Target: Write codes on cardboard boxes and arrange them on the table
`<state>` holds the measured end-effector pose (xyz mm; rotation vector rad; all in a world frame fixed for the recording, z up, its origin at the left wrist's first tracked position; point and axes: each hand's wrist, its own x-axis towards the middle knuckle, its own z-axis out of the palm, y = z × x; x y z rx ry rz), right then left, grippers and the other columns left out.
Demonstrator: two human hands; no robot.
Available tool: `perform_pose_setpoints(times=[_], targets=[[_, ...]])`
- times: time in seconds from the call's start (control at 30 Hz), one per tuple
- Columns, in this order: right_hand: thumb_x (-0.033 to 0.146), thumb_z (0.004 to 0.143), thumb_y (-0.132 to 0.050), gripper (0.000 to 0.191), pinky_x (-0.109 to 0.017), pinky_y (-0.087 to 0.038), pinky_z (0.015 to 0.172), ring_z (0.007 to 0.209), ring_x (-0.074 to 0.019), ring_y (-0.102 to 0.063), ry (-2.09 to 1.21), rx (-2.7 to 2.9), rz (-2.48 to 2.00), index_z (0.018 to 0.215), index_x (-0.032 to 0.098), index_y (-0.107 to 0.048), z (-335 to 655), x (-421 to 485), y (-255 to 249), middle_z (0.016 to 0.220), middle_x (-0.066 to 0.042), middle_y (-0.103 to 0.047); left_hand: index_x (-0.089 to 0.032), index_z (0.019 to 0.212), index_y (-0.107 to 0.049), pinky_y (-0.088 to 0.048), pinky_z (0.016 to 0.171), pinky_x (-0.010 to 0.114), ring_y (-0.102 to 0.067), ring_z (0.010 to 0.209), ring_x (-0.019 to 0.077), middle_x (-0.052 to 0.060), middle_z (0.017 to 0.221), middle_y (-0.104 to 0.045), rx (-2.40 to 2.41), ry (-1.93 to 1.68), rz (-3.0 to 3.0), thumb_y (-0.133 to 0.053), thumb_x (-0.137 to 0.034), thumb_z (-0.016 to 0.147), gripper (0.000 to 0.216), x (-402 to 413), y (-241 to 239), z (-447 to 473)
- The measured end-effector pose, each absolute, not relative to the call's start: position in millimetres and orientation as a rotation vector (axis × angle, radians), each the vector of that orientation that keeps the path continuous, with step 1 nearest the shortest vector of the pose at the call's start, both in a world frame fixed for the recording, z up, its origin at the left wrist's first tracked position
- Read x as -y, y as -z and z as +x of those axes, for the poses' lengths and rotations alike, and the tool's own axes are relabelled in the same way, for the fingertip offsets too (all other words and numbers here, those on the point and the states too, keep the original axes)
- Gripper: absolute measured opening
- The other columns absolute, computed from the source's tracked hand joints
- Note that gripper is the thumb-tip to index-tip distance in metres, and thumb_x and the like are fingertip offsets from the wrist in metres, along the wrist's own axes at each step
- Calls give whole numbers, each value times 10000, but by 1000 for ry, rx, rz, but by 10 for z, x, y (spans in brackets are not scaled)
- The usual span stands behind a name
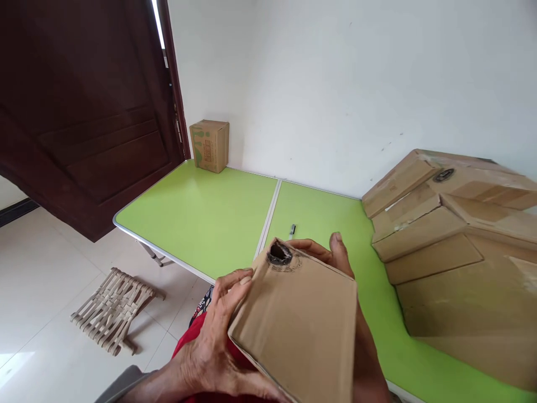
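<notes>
I see both hands grasping a cardboard piece (pixel 300 319) above the worktop (pixel 201 215) edge, left hand (pixel 218 341) on its near-left side, right hand (pixel 331 254) behind its far edge by the dark hole (pixel 279 254), pen (pixel 292 229) just beyond, boxes (pixel 453 246) to the right.

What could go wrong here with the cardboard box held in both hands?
1. The cardboard box is held partly past the table edge, over the lap; it might slip from the left hand and right hand.
2. Set down carelessly, it might knock the pen or the large boxes.
</notes>
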<state>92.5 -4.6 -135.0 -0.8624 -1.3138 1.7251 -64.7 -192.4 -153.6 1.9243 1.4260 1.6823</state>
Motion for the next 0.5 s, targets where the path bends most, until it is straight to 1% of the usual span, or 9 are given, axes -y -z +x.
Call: perform_pose_setpoints(times=[0.03, 0.1, 0.2, 0.23, 0.3, 0.37, 0.4, 0.43, 0.5], targets=[[933, 915, -374, 813, -431, -587, 652, 678, -299, -752, -1776, 1241, -865, 918, 260, -830, 913, 92, 1313, 807, -90, -800, -314, 1729, -214, -467, 1196, 642, -478, 1468, 458, 227, 1583, -448, -1434, -1637, 1939, -930, -689, 698, 1310, 1915, 1567, -651], [938, 908, -369, 829, -393, -578, 646, 684, -276, -744, -1818, 1170, -856, 890, 248, -829, 913, 202, 1263, 825, -99, -795, -309, 1733, -196, -468, 1184, 643, -471, 1453, 462, 225, 1567, -444, -1419, -1561, 1938, -906, -754, 673, 1351, 1923, 1626, -682], [940, 880, -414, 833, -397, -603, 699, 794, -307, -772, -1779, 1333, -786, 943, 230, -845, 1010, 357, 1178, 894, -135, -809, -330, 1719, -232, -489, 1135, 625, -529, 1341, 456, 191, 1493, -496, -1325, -1526, 1906, -797, -931, 598, 1392, 1996, 1661, -744], [939, 868, -442, 826, -408, -612, 723, 842, -326, -781, -1763, 1422, -759, 976, 228, -848, 1069, 397, 1129, 923, -145, -816, -342, 1711, -254, -507, 1101, 602, -561, 1278, 438, 175, 1455, -521, -1291, -1538, 1876, -740, -973, 609, 1359, 2023, 1649, -756], [922, 846, -519, 792, -441, -628, 787, 911, -356, -789, -1711, 1655, -714, 1027, 226, -851, 1205, 465, 993, 967, -153, -826, -352, 1683, -329, -536, 1006, 535, -611, 1122, 373, 144, 1337, -583, -1241, -1581, 1782, -601, -995, 725, 1185, 2049, 1585, -761], [855, 845, -619, 697, -466, -637, 854, 976, -372, -791, -1604, 1903, -743, 1059, 232, -848, 1327, 542, 834, 1025, -148, -832, -338, 1623, -444, -538, 902, 455, -620, 987, 300, 113, 1196, -629, -1237, -1598, 1651, -504, -904, 894, 924, 2023, 1489, -738], [799, 848, -674, 625, -460, -644, 859, 989, -370, -794, -1525, 2017, -783, 1070, 240, -845, 1372, 592, 763, 1046, -140, -834, -324, 1579, -504, -528, 868, 421, -617, 948, 272, 100, 1140, -641, -1249, -1589, 1604, -508, -823, 959, 796, 1990, 1437, -719], [732, 851, -724, 544, -433, -655, 832, 977, -357, -802, -1416, 2110, -830, 1075, 251, -841, 1402, 652, 707, 1050, -128, -838, -309, 1521, -567, -517, 846, 391, -614, 925, 250, 87, 1093, -650, -1262, -1574, 1582, -549, -735, 997, 675, 1948, 1388, -696], [609, 876, -767, 386, -355, -659, 710, 874, -312, -818, -1102, 2198, -905, 1056, 273, -826, 1422, 794, 660, 1001, -95, -846, -282, 1404, -653, -504, 831, 355, -618, 921, 228, 73, 1046, -666, -1272, -1550, 1610, -668, -570, 1000, 497, 1857, 1309, -641]])
